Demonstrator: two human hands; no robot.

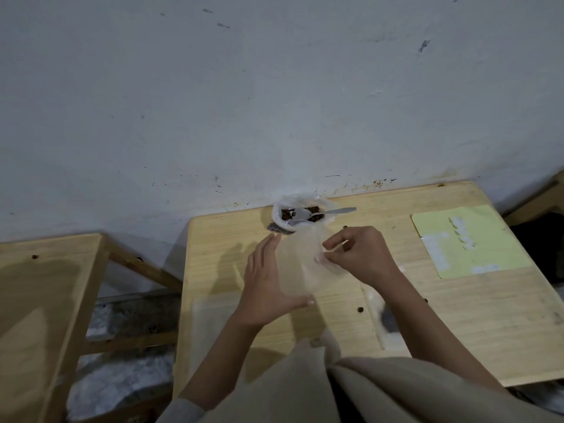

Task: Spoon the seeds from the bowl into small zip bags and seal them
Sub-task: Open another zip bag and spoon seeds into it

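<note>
Zip bag (pixel 300 264) hangs between left hand (pixel 268 282) and pinching right hand (pixel 361 254).

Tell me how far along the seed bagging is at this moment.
Early to midway. One bag with dark seeds already lies on the table by the right forearm. In hand: the right hand pinches an empty clear bag while the left hand steadies it. Left: the spoon rests in the bowl, seeds remaining.
</note>
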